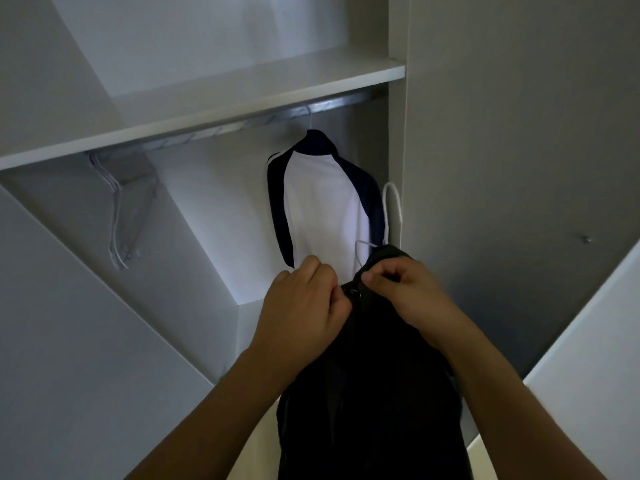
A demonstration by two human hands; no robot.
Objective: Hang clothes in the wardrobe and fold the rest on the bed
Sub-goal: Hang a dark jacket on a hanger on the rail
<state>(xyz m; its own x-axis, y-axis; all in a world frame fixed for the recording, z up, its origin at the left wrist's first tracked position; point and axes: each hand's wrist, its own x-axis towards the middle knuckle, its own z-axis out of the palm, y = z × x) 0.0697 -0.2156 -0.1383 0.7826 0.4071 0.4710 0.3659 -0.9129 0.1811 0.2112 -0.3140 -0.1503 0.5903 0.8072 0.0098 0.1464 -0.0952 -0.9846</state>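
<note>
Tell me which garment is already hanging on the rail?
The white shirt with navy sleeves, hanging from the rail. The black garment isn't up yet: left hand and right hand grip its top.

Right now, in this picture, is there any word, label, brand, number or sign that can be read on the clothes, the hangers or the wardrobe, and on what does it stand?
None: no text can be read anywhere in this view.
White jersey with dark navy sleeves, hanging on the metal rail: no print or label shows.
Black garment, gripped by left hand and right hand: too dark to show any label.
White wardrobe shelf and empty wire hangers: plain.
</note>
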